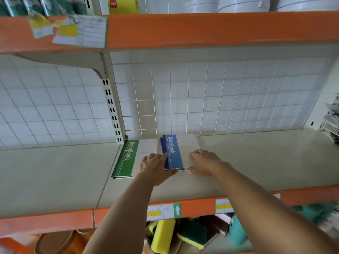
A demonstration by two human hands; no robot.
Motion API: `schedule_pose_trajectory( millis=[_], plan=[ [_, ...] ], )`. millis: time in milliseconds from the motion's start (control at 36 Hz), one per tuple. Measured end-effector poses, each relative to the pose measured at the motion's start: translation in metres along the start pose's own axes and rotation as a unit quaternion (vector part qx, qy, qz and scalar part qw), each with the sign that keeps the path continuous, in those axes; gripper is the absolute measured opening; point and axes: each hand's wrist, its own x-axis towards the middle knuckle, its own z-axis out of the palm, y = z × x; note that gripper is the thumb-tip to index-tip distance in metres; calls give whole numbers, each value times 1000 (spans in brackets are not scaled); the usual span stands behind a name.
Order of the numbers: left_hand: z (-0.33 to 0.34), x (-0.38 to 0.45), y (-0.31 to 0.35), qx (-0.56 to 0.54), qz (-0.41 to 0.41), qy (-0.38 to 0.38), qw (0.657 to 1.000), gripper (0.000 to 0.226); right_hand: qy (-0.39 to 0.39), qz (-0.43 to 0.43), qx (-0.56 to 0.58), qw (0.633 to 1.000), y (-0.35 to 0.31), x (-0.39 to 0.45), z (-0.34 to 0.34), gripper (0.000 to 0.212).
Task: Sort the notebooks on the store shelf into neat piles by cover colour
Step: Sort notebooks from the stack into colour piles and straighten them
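Both hands are in on the small stack of blue-banded cream notebooks [177, 153], which lies flat on the pale cream metal shelf [247, 158] close to the white tiled back wall [220, 92]. The left hand [156, 166] sits with flat, relaxed fingers against the stack's left edge, thumb reaching under the near corner; the right hand [205, 162] lies with fingers spread and flat on the cream part of the top cover, thumb at the near edge, so neither hand really grips anything, both just press and square up. Just beside it, to the left, rests the stack of green-banded cream notebooks [132, 158], its near edge showing a couple of covers slightly stepped (not perfectly flush, by the look of it). Here is the risk as I read it: the left hand is wedged in the narrow gap between the two piles, so a firm sideways push on the blue pile, or the wrist swinging back, could knock the green pile askew. Pressing only on top with an open palm may also let the slick covers fan out rather than align, and the blue stack's far edges already look a touch staggered. The orange shelf lip [192, 208] is well forward, so a fall seems unlikely.
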Motion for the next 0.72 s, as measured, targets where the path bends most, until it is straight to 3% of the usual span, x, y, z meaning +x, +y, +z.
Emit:
schedule_pose_trajectory(
  millis=[278,472,722],
  plan=[
    [2,1,6,-7,-4,17,1000,60,29,19,4,999,6,-12,-3,66],
    [-11,-2,22,-88,-52,59,993,52,55,52,19,997,19,-37,-4,62],
    [-19,-2,75,-117,4,56,992,52,78,123,20,989,60,-90,-8,61]
  ],
)
